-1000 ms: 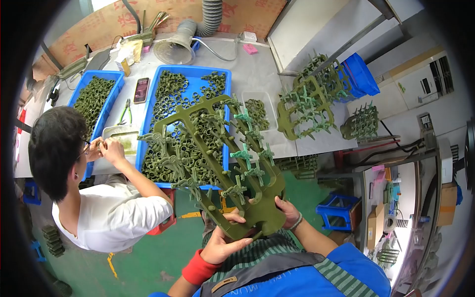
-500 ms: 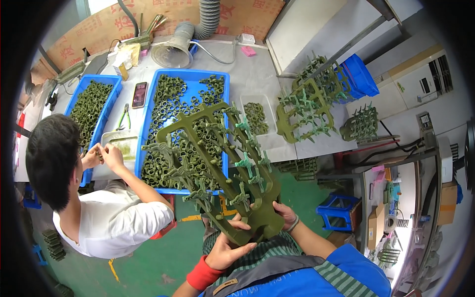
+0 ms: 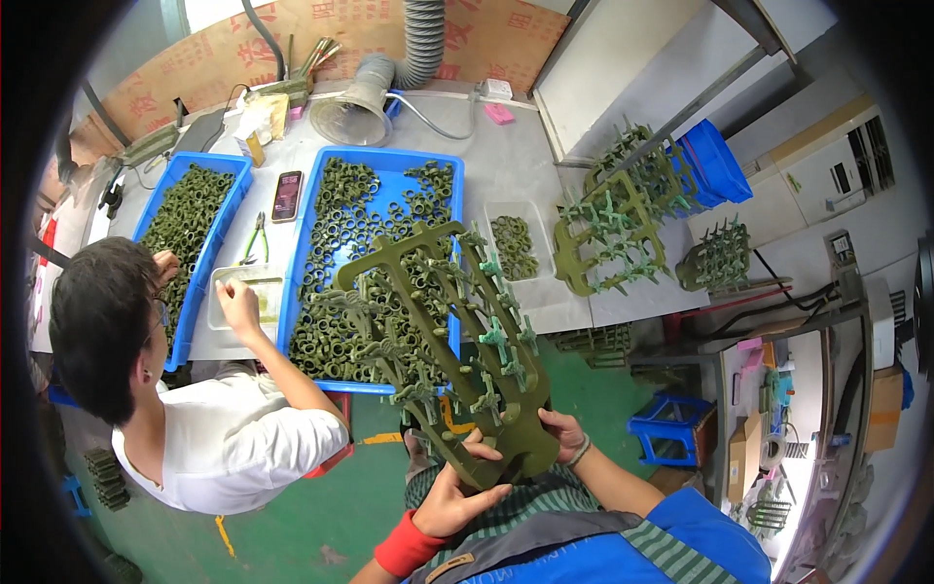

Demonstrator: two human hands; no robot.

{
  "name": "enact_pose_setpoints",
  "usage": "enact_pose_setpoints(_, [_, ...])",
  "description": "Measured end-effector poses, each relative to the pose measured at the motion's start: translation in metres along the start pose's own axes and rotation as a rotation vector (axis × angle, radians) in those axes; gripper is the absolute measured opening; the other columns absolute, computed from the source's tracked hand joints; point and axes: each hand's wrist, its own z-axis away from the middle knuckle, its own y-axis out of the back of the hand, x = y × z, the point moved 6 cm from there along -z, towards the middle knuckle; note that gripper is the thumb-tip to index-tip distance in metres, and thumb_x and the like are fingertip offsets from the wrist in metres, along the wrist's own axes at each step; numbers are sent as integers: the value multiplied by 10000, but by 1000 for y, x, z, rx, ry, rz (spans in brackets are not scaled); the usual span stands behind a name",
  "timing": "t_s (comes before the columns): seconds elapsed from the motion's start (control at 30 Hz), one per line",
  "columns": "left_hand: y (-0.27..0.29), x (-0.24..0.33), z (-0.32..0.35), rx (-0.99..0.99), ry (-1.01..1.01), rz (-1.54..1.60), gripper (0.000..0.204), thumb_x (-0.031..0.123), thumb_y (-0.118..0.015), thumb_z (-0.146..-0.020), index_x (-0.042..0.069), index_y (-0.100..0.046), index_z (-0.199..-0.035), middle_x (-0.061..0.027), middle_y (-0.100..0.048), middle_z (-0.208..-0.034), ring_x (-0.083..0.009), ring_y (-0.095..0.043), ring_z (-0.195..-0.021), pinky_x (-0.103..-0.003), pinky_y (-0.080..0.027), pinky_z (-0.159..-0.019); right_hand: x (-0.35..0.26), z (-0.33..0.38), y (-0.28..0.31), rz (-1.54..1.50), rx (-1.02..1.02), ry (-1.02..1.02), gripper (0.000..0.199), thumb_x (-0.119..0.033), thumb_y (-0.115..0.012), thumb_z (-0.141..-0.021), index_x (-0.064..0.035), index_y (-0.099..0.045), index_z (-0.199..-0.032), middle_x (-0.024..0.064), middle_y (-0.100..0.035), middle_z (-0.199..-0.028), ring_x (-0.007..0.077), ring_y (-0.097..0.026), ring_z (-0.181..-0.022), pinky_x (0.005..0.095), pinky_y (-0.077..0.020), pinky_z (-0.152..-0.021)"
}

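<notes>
Just above the person's lap, a flat olive rack with several prongs is held up over the near edge of the surface. Its long axis runs from the solid base at lower right, near the chest, up and away to the upper left, where the prong tips point toward the big blue tray of green rings. Small teal-green parts sit on pegs along the prongs. The left hand, a red cuff at its wrist, has its grip closed on the base from below. The right hand clamps the base's right edge, fingers wrapped round it. To the left, another person in a white shirt works over a small clear tray. More racks lie on the surface to the right.
</notes>
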Motion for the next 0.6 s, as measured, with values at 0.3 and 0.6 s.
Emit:
enact_pose_setpoints(0.3, [-4, 17, -3, 17, -19, 12, 473, 38, -789, -779, 63, -516, -1165, -186, -359, -1459, -241, -415, -1293, -378, -330, -1068, 4, -1, 11, -62, 62, -16, 501, -244, -528, -981, -7, -409, -1407, 177, -489, -1400, 335, -484, -1283, 487, -367, -1101])
enact_pose_setpoints(0.6, [-1, 6, -5, -4, -4, 39, 498, 46, -798, -772, 72, -515, -1180, -161, -340, -1488, -236, -419, -1298, -382, -337, -1070, 1, 1, 11, 26, 96, -22, 515, -278, -532, -980, -6, -416, -1401, 174, -497, -1394, 330, -493, -1274, 483, -374, -1094])
